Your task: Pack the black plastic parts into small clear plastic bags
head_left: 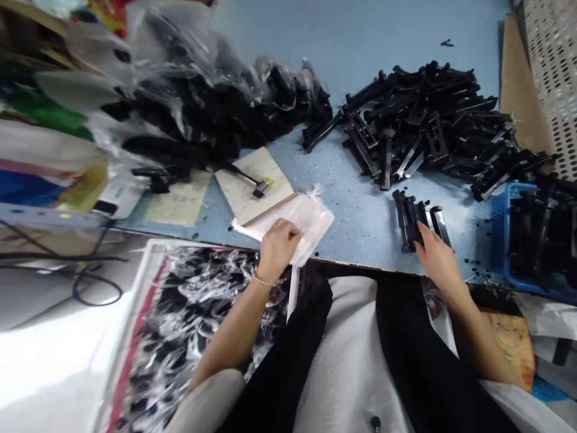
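Note:
My left hand (278, 248) is closed in a pinch at the stack of clear plastic bags (311, 225), which lies at the table's front edge. A notebook or pad of paper (256, 180) sits just behind the bags, partly under them. On the right, my right hand (436, 255) has its fingers on a black plastic part (407, 222), long and narrow with a blocky end. Another similar black part (439, 224) lies beside it. Behind them is a large heap of the same black parts (433, 120).
Bagged black parts (216, 102) are piled at the back left. A blue basket (507, 240) of black parts stands at the right edge. Below the table on the left, a large box (151, 249) holds many bagged pieces. A cardboard strip (523, 90) lies at the far right.

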Demonstrator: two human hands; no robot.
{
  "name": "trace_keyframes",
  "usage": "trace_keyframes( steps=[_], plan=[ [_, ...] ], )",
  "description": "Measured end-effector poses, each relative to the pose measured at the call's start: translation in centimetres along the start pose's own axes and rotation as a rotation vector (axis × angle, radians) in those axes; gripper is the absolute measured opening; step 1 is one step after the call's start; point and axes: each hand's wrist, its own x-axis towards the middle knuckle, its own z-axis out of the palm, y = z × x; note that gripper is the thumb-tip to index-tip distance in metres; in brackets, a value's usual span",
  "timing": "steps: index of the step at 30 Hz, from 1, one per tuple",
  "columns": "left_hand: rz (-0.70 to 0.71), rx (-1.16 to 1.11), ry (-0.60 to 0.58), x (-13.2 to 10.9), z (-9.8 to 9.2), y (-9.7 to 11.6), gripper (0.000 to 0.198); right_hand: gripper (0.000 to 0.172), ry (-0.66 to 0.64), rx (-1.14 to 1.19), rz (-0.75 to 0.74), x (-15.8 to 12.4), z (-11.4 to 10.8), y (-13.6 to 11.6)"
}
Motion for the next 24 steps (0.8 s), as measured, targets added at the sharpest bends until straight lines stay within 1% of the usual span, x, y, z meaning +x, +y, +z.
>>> trace_keyframes(
  steps=[2,4,5,7,8,9,11,13,16,18,20,22,24],
  plan=[
    [-0.145,-0.271,-0.003,1.3,-0.5,-1.5,0.017,0.050,-0.068,0.387,-0.004,0.6,0.9,-0.2],
    [-0.252,-0.453,-0.056,2.4,-1.3,-2.2,0.020,0.049,-0.194,0.792,0.007,0.9,2.2,-1.7],
    [-0.279,-0.500,-0.088,2.8,-1.6,-2.3,0.020,0.046,-0.260,0.952,0.012,0.8,3.1,-2.7],
    [-0.306,-0.527,-0.116,3.0,-1.8,-2.2,0.019,0.036,-0.339,1.138,0.021,0.7,5.1,-5.0],
    [-0.308,-0.520,-0.113,2.9,-1.7,-2.1,0.018,0.032,-0.339,1.169,0.025,0.8,6.1,-6.1],
    [-0.301,-0.507,-0.103,2.8,-1.4,-2.0,0.017,0.030,-0.320,1.168,0.022,0.9,7.0,-6.9],
    [-0.269,-0.477,-0.061,2.4,-0.7,-1.7,0.015,0.031,-0.257,1.102,-0.023,1.2,8.2,-8.1],
    [-0.227,-0.439,-0.001,2.0,0.1,-1.6,0.013,0.033,-0.232,0.968,-0.121,1.5,8.5,-9.1],
    [-0.192,-0.390,0.062,1.6,0.8,-1.4,0.013,0.036,-0.194,0.672,-0.279,1.4,8.1,-11.3],
    [-0.179,-0.372,0.084,1.3,0.8,-1.3,0.015,0.042,-0.170,0.448,-0.377,0.9,8.0,-13.3],
    [-0.151,-0.363,0.086,1.1,0.6,-1.5,0.012,0.047,-0.184,0.245,-0.456,0.4,8.3,-14.8],
    [-0.079,-0.349,0.061,0.8,0.2,-1.8,0.007,0.044,-0.207,0.124,-0.469,0.2,8.6,-15.2],
    [0.029,-0.316,0.044,0.6,-0.2,-2.2,0.017,0.038,-0.206,0.118,-0.424,0.5,8.5,-14.0]
  ],
)
